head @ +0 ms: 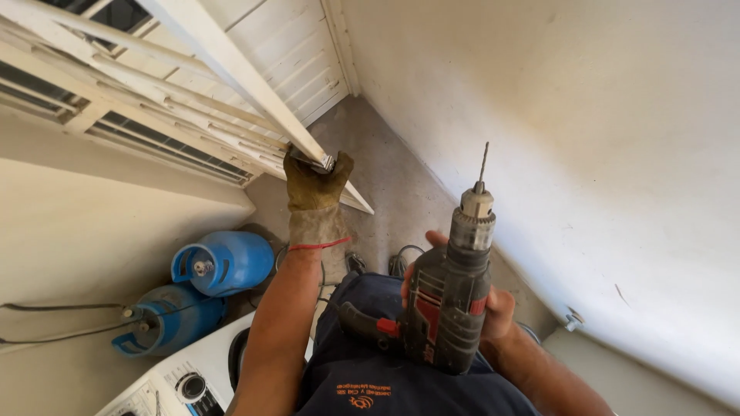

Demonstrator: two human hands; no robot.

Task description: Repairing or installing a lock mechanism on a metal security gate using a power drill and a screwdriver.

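My left hand point(314, 185) wears a worn leather work glove and grips the end of a long white metal bar point(231, 69) that slants down from the upper left. My right hand point(493, 308), bare, holds a dusty grey and red power drill point(451, 300) with its thin bit point(483, 163) pointing up, close to the white wall point(586, 139) on the right. The drill sits in front of my dark blue shirt, low in the middle of the view.
Two blue gas cylinders point(223, 262) point(166, 320) stand on the floor at lower left. A white appliance with a dial point(185, 381) sits below them. White slatted frames point(154, 100) lean at upper left, and a grey concrete floor point(385, 177) runs between the walls.
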